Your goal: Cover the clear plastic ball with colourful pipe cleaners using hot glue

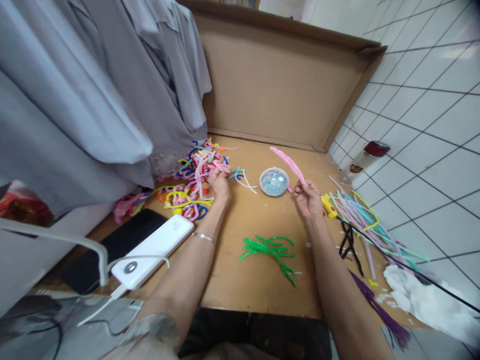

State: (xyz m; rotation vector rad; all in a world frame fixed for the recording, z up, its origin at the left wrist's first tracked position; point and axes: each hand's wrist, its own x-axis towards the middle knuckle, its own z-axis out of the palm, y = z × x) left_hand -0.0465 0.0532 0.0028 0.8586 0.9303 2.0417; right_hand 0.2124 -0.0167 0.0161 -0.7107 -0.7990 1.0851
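Observation:
My right hand (309, 200) is closed on the lower end of a pink pipe-cleaner bundle (287, 162), which slants up and to the left. At the edge of a tangled pile of coloured pipe cleaners (185, 195), my left hand (220, 186) is closed, with a pink pipe cleaner (222, 166) at its fingertips. A small round bowl (274, 182) with a bluish inside and coloured specks stands between the hands. Nearer to me, green pipe-cleaner pieces (268, 248) lie on the table.
A yellow glue gun (329, 206) lies right of my right hand. Beyond it are pale pipe cleaners (354, 215), black ones (350, 245), purple strands (386, 315) and white stuffing (423, 295). A white power bank (153, 250) and black phone (86, 265) lie left. Cardboard (277, 80) stands behind.

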